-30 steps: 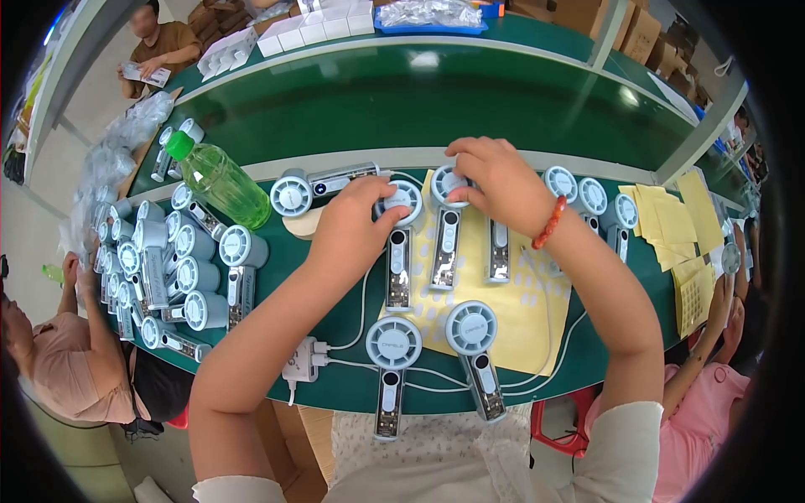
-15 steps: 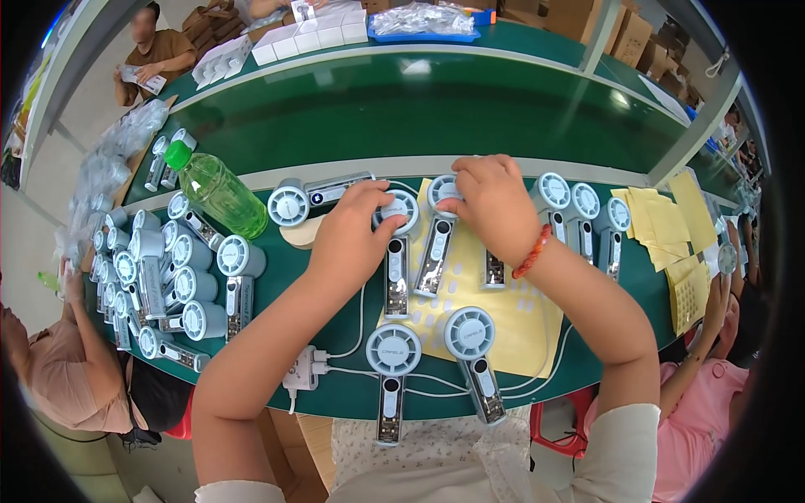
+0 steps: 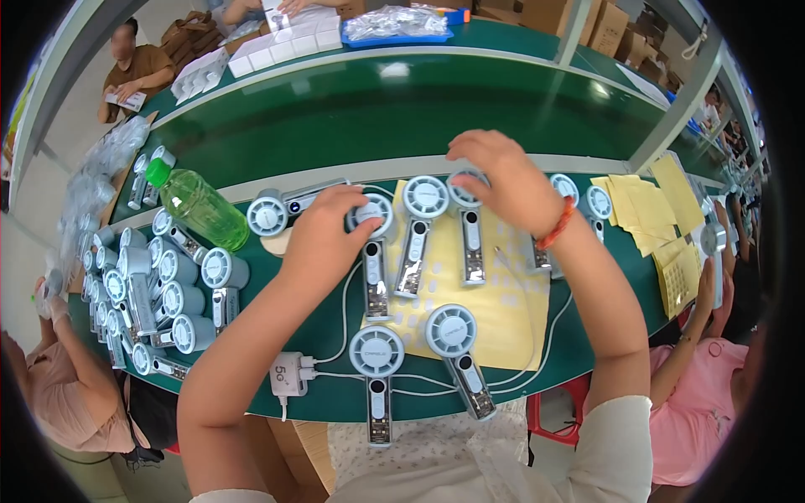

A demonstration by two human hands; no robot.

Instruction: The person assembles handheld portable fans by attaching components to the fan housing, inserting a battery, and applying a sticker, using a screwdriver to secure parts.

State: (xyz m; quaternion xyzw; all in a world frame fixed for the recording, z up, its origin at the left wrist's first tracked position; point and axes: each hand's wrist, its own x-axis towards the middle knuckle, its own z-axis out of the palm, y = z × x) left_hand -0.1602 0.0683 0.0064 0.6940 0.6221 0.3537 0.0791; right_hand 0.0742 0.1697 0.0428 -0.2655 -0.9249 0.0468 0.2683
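Several light-blue handheld fans with round heads and clear-cased handles lie before me on a yellow sheet [image 3: 511,335]. My left hand [image 3: 323,230] has its thumb and fingers curled about the head of one fan [image 3: 375,281]. Over another fan [image 3: 473,251] is my right hand [image 3: 513,183], its fingers stretched and the thumb apart, partly hiding the fan's head. Whether the thumb touches it I cannot tell. Between the hands rests a fan [image 3: 424,198] that neither holds. Two more fans, one of them a left fan [image 3: 376,352], lie nearer my body.
A heap of fans [image 3: 180,268] fills the left side, by a green bottle [image 3: 201,205]. White cables run from a charger [image 3: 289,375] across the green table. Yellow sheets [image 3: 641,210] lie at right. A raised metal edge [image 3: 537,163] crosses behind; co-workers sit on both sides.
My right hand has let go of one fan and moved right over the neighbouring one. My left hand stays at the same fan. The whole view has shifted slightly.
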